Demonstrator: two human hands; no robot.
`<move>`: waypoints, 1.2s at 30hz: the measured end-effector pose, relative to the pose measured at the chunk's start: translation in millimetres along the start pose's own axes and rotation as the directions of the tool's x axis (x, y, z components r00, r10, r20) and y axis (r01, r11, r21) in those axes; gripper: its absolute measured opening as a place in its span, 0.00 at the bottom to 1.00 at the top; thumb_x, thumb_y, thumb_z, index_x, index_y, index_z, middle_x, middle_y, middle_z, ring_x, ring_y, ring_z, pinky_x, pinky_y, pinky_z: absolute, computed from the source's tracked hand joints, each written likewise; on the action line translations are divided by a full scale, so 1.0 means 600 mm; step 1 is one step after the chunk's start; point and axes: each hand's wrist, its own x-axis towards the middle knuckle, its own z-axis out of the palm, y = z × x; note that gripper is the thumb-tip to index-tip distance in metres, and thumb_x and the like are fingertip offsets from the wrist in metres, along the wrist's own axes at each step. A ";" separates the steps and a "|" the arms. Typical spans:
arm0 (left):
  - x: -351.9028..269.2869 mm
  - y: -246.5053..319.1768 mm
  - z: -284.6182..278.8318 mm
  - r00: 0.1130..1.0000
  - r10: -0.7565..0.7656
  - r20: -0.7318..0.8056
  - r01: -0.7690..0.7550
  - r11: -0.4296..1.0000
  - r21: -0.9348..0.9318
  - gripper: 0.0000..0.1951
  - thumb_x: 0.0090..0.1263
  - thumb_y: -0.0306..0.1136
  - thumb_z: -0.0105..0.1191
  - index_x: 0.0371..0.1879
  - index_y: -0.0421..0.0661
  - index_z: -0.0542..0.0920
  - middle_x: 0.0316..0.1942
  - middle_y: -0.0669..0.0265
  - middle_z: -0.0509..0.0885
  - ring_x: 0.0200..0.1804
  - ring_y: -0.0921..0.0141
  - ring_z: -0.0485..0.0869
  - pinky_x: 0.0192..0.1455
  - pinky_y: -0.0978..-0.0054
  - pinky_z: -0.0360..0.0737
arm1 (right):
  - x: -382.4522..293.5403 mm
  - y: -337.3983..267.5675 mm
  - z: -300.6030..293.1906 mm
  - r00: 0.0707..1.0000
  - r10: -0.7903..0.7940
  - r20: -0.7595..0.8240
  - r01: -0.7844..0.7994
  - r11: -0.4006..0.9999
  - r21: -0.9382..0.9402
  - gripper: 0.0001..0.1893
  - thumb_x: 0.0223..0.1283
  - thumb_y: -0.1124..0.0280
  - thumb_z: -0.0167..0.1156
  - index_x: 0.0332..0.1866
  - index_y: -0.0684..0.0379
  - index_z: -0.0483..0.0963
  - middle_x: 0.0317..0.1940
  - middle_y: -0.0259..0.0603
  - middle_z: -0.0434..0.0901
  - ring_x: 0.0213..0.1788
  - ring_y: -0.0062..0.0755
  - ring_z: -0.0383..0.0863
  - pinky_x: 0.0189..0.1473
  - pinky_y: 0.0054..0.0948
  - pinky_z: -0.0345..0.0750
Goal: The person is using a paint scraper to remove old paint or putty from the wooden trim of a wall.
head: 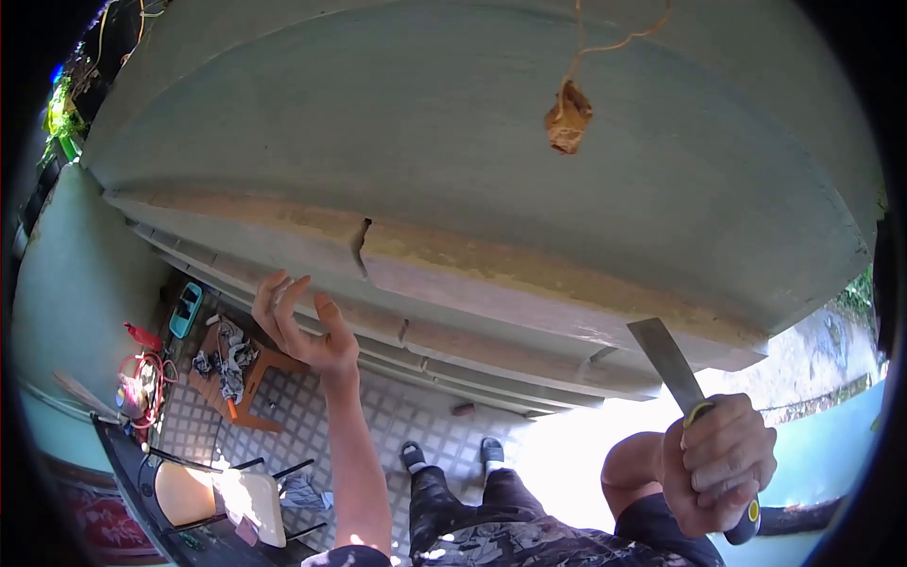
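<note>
My right hand [726, 464] grips the dark, yellow-trimmed handle of a putty knife [666, 361]. Its flat metal blade points up and left, and the tip overlaps the right part of a worn, stained ledge [496, 266] in the view; whether they touch I cannot tell. Raised at the left of the picture, my left hand [308, 326] has its fingers spread and bent, with nothing in it. It is nearest to the lower ledges. Above stretches a grey-green painted surface [397, 120]. A dark crack [360, 248] cuts through the ledge.
A dry brown leaf [569, 119] hangs from a thin stem at the top. Below left stand an orange stool [258, 383] with crumpled cloth, a pale-seated chair [251, 500], a red hose [149, 383] and a teal tray [186, 310]. The floor [375, 404] is tiled.
</note>
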 end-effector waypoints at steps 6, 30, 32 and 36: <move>-0.135 -0.073 -0.078 0.931 -0.100 0.351 0.168 0.971 -0.168 0.15 0.68 0.26 0.60 0.53 0.43 0.79 0.55 0.54 0.80 0.58 0.54 0.78 0.60 0.55 0.73 | -0.005 0.019 0.079 0.970 0.103 -0.219 -0.144 0.973 -0.179 0.16 0.62 0.80 0.47 0.19 0.51 0.56 0.08 0.27 0.59 0.08 0.20 0.58 0.12 0.23 0.57; 0.028 -0.118 0.117 0.951 0.308 0.012 -0.291 0.911 -0.293 0.02 0.71 0.40 0.66 0.35 0.66 0.86 0.32 0.81 0.81 0.40 0.69 0.75 0.47 0.70 0.62 | 0.028 0.022 0.253 0.955 0.256 -0.151 -0.297 0.855 -0.426 0.17 0.68 0.70 0.57 0.20 0.55 0.67 0.14 0.33 0.70 0.17 0.27 0.68 0.24 0.26 0.68; 0.035 -0.108 0.118 0.966 0.257 0.007 -0.244 0.926 -0.289 0.07 0.67 0.45 0.70 0.28 0.67 0.84 0.26 0.83 0.76 0.34 0.70 0.70 0.42 0.69 0.58 | 0.033 0.030 0.264 0.981 0.188 -0.053 -0.194 0.967 -0.167 0.17 0.67 0.71 0.57 0.19 0.56 0.68 0.15 0.35 0.73 0.16 0.26 0.70 0.23 0.26 0.68; 0.051 -0.094 0.127 0.982 0.189 0.016 -0.175 0.934 -0.313 0.18 0.57 0.43 0.76 0.16 0.64 0.75 0.19 0.81 0.68 0.29 0.69 0.64 0.37 0.68 0.54 | 0.044 0.047 0.294 0.895 0.397 -0.202 -0.409 0.553 -0.726 0.16 0.66 0.73 0.58 0.20 0.59 0.70 0.16 0.37 0.76 0.18 0.24 0.76 0.24 0.24 0.71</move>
